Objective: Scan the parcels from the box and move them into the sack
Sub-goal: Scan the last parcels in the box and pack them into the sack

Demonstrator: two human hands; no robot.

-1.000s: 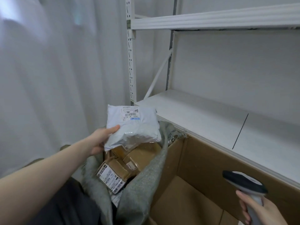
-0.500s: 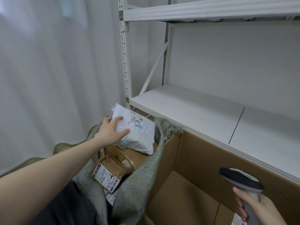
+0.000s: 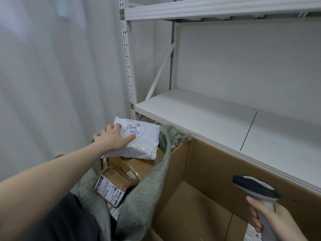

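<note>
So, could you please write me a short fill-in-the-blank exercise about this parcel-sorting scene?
1. The left hand presses flat on a ____ mailer bag.
2. The right hand grips a handheld ____.
3. The mailer lies on brown parcels inside the grey ____.
4. The cardboard box stands under a white ____.

Missing words: white; scanner; sack; shelf

Your sack (image 3: 149,188) stands left of the box (image 3: 205,171), touching its wall. In the sack, the mailer (image 3: 139,141) lies on the cardboard parcels (image 3: 118,180). Behind both runs the shelf (image 3: 208,117). Your scanner (image 3: 255,190) hangs over the box, at right.
</note>
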